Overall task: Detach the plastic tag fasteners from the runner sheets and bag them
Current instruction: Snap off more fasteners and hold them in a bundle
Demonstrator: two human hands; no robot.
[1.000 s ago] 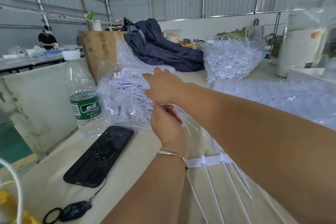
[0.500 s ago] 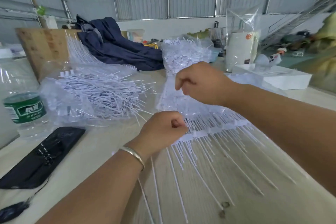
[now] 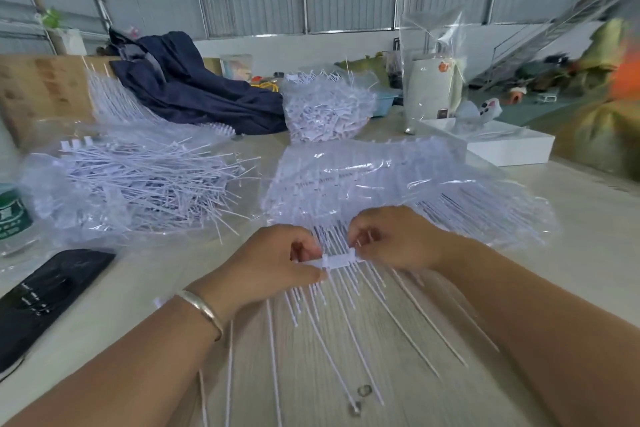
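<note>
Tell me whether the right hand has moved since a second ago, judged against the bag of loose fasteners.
Yes. The right hand came down and back from the clear plastic bag of loose white fasteners to pinch the white plastic runner strip lying nearer the person.

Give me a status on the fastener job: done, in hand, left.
Done: the clear plastic bag of loose white fasteners on the left looks well filled, and a second full bag sits behind. In hand: the left hand and right hand both pinch the white plastic runner strip, fasteners attached. Left: the plastic-wrapped stack of runner sheets behind the hands looks untouched.
</note>
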